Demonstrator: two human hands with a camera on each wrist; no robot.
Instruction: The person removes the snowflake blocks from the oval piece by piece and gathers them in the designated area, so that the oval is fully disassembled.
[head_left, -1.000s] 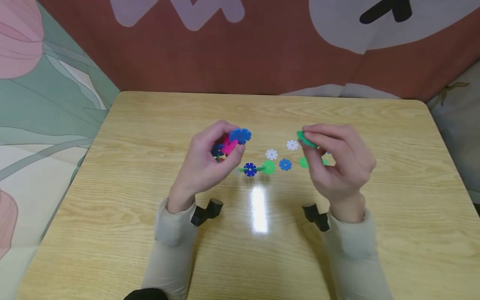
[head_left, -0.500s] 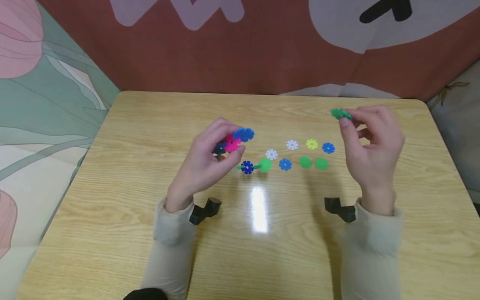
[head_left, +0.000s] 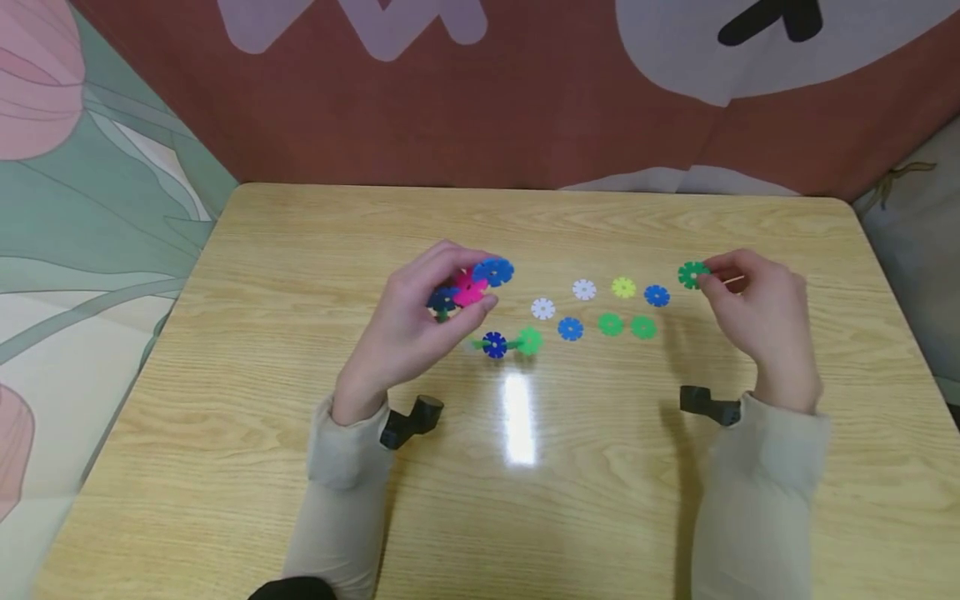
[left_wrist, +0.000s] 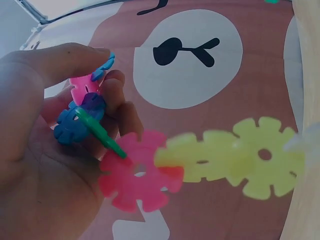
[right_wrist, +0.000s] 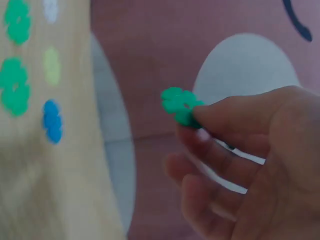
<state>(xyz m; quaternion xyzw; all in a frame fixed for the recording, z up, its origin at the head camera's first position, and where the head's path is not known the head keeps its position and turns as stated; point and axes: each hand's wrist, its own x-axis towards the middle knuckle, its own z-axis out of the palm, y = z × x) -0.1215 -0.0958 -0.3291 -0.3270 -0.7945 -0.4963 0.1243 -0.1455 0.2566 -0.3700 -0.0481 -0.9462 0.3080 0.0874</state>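
On the left side the left hand (head_left: 420, 321) has its fingers curled round one end of a chain of flower-shaped discs, grasping it up off the table (head_left: 225, 417); a blue disc (head_left: 493, 271) and a pink disc (head_left: 469, 288) poke out between thumb and fingers; the left wrist view picks up the run below, a green edge-on disc (left_wrist: 100, 132) into a red disc (left_wrist: 140, 170), then two linked yellow discs (left_wrist: 264, 154); further over, a dark blue disc (head_left: 495, 345) and a bright green disc (head_left: 529, 341) form a joined stretch, most likely the chain's other end, though the hand hides the link.

Over to the right hand (head_left: 765, 321); thumb and fingers pinch a single green disc (head_left: 692, 274), unattached and well apart from the chain!

So, the state of play: a good many discs are joined, which looks like solid progress; seven lie loose on the table, two white (head_left: 543, 309), one yellow (head_left: 623, 287), two blue (head_left: 571, 329) and two green (head_left: 611, 325); the pinched one seems the piece in play, its joining not yet done; whether every loose disc is wanted, I cannot tell.
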